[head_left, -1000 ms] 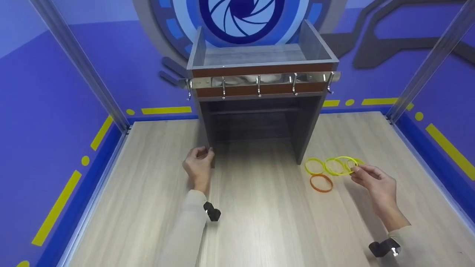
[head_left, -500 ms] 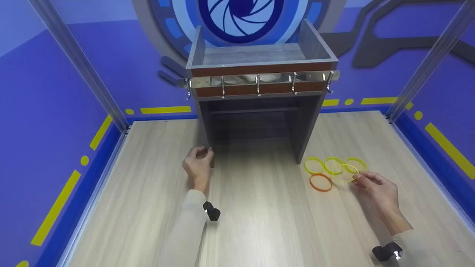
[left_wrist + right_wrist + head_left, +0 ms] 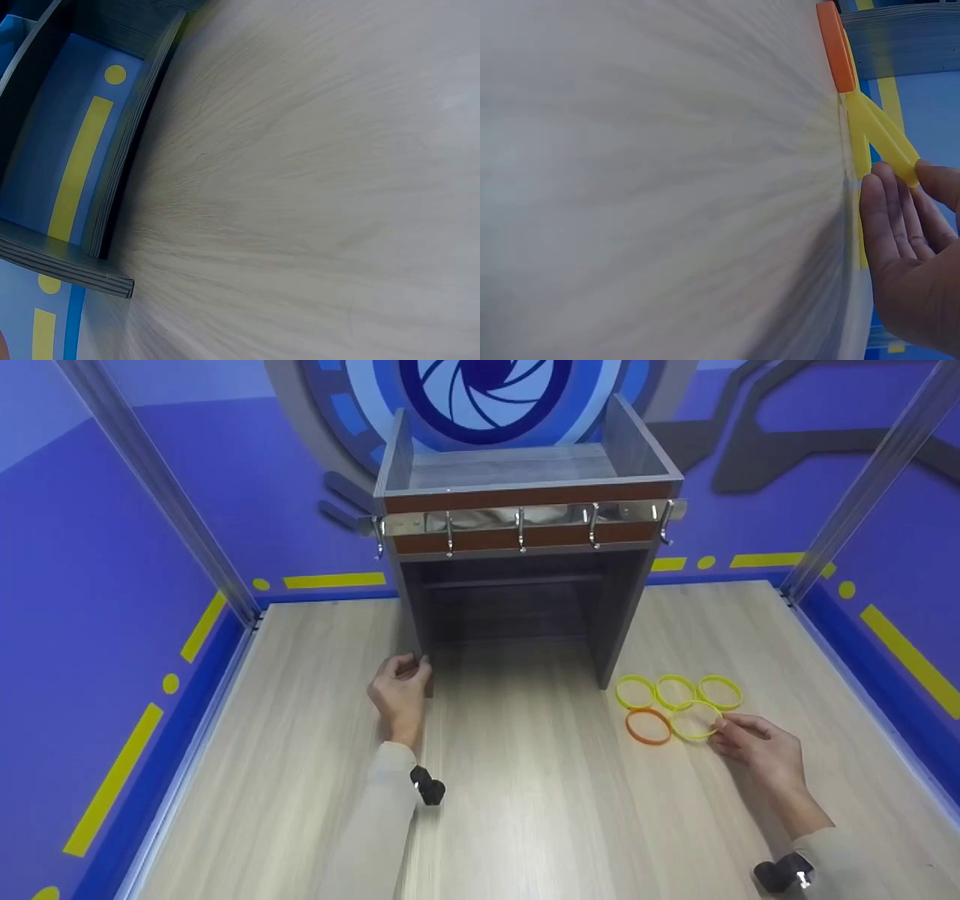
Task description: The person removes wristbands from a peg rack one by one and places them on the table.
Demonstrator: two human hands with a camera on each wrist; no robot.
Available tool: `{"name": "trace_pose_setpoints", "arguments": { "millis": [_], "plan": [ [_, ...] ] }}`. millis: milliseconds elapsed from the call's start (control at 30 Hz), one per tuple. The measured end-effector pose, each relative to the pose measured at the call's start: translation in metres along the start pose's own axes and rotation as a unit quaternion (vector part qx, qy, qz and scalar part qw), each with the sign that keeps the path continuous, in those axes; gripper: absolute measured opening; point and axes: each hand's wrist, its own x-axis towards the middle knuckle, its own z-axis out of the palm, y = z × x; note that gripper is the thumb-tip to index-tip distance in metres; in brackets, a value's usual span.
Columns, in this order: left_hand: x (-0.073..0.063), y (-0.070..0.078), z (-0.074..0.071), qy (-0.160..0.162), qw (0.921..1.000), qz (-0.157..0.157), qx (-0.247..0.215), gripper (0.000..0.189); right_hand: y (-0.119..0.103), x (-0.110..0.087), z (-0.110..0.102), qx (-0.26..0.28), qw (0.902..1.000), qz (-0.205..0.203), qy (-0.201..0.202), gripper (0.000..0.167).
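Note:
My right hand (image 3: 761, 750) pinches the near right rim of a thin yellow ring (image 3: 696, 737) between thumb and fingers. In the right wrist view this yellow ring (image 3: 889, 142) is tilted, its held side raised and its far side low by the orange ring (image 3: 836, 46). Several yellow rings lie in a row behind it, such as the leftmost yellow ring (image 3: 621, 701); the orange ring (image 3: 647, 743) lies to its left. My left hand (image 3: 397, 697), fingers loosely curled, is beside the grey shelf's left side panel; whether it touches is unclear. Only a sliver shows in the left wrist view.
A grey wooden shelf unit (image 3: 630, 607) stands at the back middle, with a metal hook rail (image 3: 409, 526) across its front. Several hooks hang from the rail. Blue patterned walls (image 3: 315, 540) enclose the pale wooden table (image 3: 525, 780).
My right hand has drawn the yellow ring toward me, from over the back row down to beside the orange ring. My left hand has stayed in place.

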Motion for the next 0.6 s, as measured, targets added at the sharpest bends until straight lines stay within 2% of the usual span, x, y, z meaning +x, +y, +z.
{"name": "trace_pose_setpoints", "arguments": {
  "millis": [133,300,600],
  "plan": [
    [-0.0007,0.0007,-0.0006,-0.003,1.0000,-0.001,0.004,0.013,0.0011,0.0002,0.0009,-0.039,0.9992,0.005,0.006,0.036],
    [-0.0001,0.0004,-0.0007,-0.008,0.9999,0.002,0.007,0.013,0.0033,0.0010,0.0019,-0.112,0.9936,-0.005,0.008,0.046],
    [0.0007,-0.0007,0.0007,-0.002,1.0000,-0.005,-0.004,0.014,0.0040,0.0009,0.0029,-0.139,0.9903,0.008,0.008,0.046]
  ]
}}
